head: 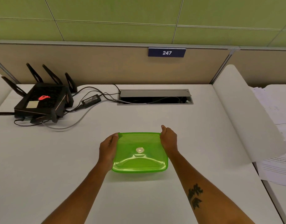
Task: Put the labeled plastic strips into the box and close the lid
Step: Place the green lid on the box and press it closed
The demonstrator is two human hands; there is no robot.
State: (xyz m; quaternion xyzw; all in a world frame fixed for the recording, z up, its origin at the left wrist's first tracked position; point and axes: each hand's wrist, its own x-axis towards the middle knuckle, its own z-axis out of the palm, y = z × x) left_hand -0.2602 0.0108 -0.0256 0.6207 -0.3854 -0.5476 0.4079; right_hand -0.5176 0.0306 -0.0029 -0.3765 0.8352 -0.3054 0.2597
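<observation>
I see the green box (139, 159) sitting lid-on near the middle of the white desk (155, 199), my left hand (108, 147) and right hand (169, 139) each gripping one side of it.

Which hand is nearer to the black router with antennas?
Left. The left hand holds the green translucent plastic box's left edge, on the side of the black router; the right hand holds the opposite edge.
</observation>
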